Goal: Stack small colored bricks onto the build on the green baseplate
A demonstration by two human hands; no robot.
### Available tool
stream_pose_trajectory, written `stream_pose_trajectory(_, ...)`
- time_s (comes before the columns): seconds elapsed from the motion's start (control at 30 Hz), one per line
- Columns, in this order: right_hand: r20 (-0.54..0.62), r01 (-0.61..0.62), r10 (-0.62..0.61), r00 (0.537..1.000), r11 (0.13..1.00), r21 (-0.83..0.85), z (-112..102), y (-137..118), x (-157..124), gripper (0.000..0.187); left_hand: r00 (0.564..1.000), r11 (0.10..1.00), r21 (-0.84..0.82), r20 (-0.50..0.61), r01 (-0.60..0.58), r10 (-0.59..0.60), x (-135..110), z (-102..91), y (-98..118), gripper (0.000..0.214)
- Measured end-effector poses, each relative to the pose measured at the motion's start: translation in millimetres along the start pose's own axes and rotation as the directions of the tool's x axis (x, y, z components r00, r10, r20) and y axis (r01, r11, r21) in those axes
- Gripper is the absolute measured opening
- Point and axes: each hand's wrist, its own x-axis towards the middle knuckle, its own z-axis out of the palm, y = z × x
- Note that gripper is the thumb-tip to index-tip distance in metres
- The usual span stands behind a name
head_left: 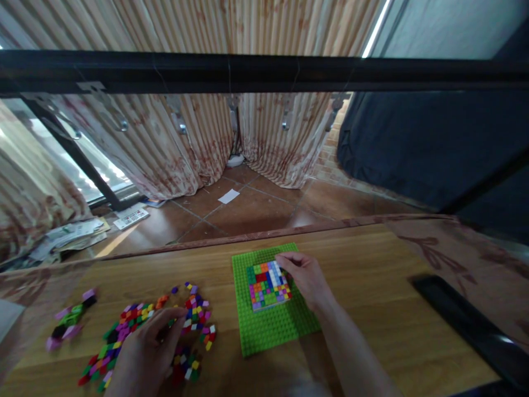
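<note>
A green baseplate (268,325) lies on the wooden table (372,286). On it sits a square patch of small multicoloured bricks (268,284). My right hand (306,275) rests at the patch's right edge, fingers curled and pinched at its top right corner; what they hold, if anything, is too small to see. My left hand (144,347) lies over a scattered pile of loose coloured bricks (190,320) at the left, fingers bent down into the pile with the fingertips touching bricks.
A small cluster of pink, green and black bricks (70,322) lies at the far left. A dark flat object (467,325) sits at the table's right. A black bar (264,71) crosses overhead. Curtains, tiled floor and papers (74,234) lie beyond the table.
</note>
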Motion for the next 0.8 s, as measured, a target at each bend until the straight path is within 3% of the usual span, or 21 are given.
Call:
stream_pose_trajectory(0.23, 0.074, -0.181, 0.172, 0.982, 0.973, 0.144, 9.4, -1.9, -0.6, 0.031, 0.997, 0.998, -0.045, -0.069, 0.035, -0.038, 2.1, 0.7, 12.3, 0.026)
stream_pose_trajectory(0.37, 0.071, -0.157, 0.149, 0.986, 0.980, 0.122, 13.3, -1.3, -1.1, 0.028, 0.984, 0.978, -0.205, -0.176, -0.025, -0.012, -2.7, 22.6, 39.1, 0.028)
stream_pose_trajectory(0.43, 0.080, -0.151, 0.144, 0.986, 0.983, 0.105, 14.0, -1.2, -1.4, 0.028, 0.985, 0.952, -0.307, -0.164, -0.002, -0.051, -7.0, 42.1, 55.2, 0.037)
stream_pose_trajectory(0.6, 0.087, -0.133, 0.127, 0.988, 0.989, 0.067, 13.2, -1.5, -3.7, 0.029, 0.998, 0.914, -0.404, -0.045, -0.049, 0.033, -12.9, 83.0, 80.4, 0.064)
stream_pose_trajectory(0.8, 0.093, -0.102, 0.098, 0.991, 0.994, 0.042, 12.0, 1.2, -7.0, 0.024, 1.000, 0.868, -0.497, 0.021, 0.012, -0.002, -11.9, 91.9, 81.4, 0.063)
